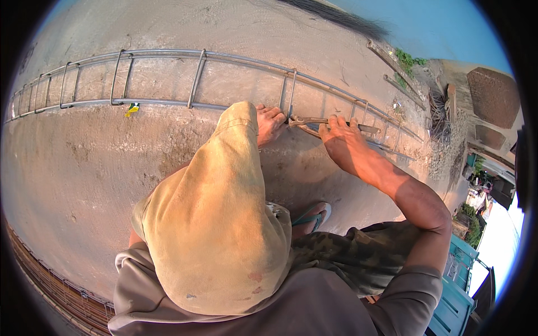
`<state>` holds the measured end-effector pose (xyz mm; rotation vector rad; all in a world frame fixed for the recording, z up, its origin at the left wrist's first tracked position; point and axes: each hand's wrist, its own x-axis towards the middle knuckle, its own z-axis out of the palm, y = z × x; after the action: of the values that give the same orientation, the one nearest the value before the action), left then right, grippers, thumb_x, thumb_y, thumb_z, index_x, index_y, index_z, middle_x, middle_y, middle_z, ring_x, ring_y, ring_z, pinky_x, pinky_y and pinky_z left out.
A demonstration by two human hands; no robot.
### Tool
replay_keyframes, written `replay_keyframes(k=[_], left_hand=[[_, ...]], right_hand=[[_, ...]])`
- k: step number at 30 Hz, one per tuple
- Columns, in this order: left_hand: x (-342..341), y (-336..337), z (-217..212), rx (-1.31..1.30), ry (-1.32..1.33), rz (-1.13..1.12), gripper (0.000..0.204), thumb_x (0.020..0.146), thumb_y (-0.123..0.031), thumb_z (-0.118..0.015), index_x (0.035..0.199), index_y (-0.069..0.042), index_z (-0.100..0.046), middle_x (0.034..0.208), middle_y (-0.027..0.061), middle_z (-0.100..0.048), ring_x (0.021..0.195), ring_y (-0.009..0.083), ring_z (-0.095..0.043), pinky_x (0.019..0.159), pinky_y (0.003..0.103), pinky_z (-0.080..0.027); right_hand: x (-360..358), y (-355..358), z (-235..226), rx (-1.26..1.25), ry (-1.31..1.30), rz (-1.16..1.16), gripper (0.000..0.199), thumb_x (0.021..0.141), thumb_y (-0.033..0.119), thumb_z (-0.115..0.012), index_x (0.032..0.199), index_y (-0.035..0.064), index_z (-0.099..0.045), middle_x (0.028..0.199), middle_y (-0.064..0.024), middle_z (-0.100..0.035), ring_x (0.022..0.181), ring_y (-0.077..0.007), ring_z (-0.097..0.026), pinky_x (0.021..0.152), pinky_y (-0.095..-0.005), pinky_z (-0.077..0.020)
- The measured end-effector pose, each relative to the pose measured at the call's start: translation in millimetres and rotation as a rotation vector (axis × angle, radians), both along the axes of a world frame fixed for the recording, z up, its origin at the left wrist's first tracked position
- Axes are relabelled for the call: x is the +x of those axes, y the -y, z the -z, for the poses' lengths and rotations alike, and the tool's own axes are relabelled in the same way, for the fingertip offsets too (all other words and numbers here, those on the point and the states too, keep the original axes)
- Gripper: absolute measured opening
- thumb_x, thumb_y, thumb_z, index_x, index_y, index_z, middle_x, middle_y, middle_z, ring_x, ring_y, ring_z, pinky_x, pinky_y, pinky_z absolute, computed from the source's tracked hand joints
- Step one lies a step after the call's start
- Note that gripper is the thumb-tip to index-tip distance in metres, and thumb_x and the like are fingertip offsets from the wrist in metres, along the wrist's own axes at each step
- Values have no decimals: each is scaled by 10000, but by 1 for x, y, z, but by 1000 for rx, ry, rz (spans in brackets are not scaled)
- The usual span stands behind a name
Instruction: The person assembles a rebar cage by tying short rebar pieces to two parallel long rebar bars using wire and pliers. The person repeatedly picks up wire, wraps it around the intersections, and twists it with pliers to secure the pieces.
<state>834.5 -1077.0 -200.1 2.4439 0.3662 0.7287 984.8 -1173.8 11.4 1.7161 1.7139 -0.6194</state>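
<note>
A long, narrow steel rebar cage (157, 102), made of lengthwise bars joined by stirrups, runs across the ground ahead of me. My left hand (270, 124) is closed at its near bar, beside a stirrup; the fingers' undersides are hidden. My right hand (339, 140) grips the handles of a pair of worn pincers (307, 120). Their jaws point left and meet the cage where a stirrup crosses the near bar, just right of my left hand. A large tan cloth (207, 224) fills the middle and hides most of my left forearm.
A sandalled foot (311, 218) rests below the hands. Planks (397, 70) and a heap of thin rods (440, 115) lie far right. Long bars (61, 297) are stacked at lower left. Dark thin rods (336, 17) lie at the top. A teal metal structure (454, 302) stands lower right.
</note>
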Motion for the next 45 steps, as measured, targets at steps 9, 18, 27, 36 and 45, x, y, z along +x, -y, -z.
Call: replay_keyframes(k=[9, 18, 27, 36, 45], left_hand=[[-6, 4, -7, -48, 21, 16, 186, 728, -183, -738, 850, -81, -642, 798, 55, -631, 769, 208, -643, 711, 348, -454], [-6, -6, -7, -26, -30, 30, 228, 745, -172, -721, 932, -72, -638, 871, 63, -634, 841, 226, -641, 771, 364, -456], [6, 44, -46, 63, 197, 259, 706, 691, -159, -735, 1317, -51, -428, 1208, 132, -541, 1148, 306, -528, 1010, 466, -358], [56, 22, -95, -217, -381, 496, 523, 693, -112, -714, 1176, -40, -529, 1028, 137, -600, 983, 342, -613, 828, 437, -498], [42, 51, -62, -4, 236, 379, 363, 729, -117, -645, 1071, -46, -546, 988, 124, -593, 935, 317, -637, 773, 426, -494]], right_hand=[[-37, -16, 5, -208, 321, -270, 514, 805, 158, -677, 1232, -79, -516, 1152, -285, -541, 1145, -394, -528, 914, -619, -451], [-2, 20, 31, -111, -252, 270, 336, 842, 78, -572, 1123, -67, -461, 955, -288, -617, 897, -382, -654, 711, -449, -523], [-11, 42, 47, -207, -808, 1386, 299, 933, 233, -545, 1013, -51, -494, 756, -221, -614, 687, -353, -654, 631, -426, -509], [2, 43, -34, 204, -110, 286, 405, 922, 259, -585, 1144, -70, -503, 1078, -281, -569, 979, -419, -595, 753, -470, -497], [4, 67, -9, -44, -584, 1024, 306, 837, 152, -672, 1030, -63, -571, 861, -223, -636, 797, -379, -660, 695, -436, -519]])
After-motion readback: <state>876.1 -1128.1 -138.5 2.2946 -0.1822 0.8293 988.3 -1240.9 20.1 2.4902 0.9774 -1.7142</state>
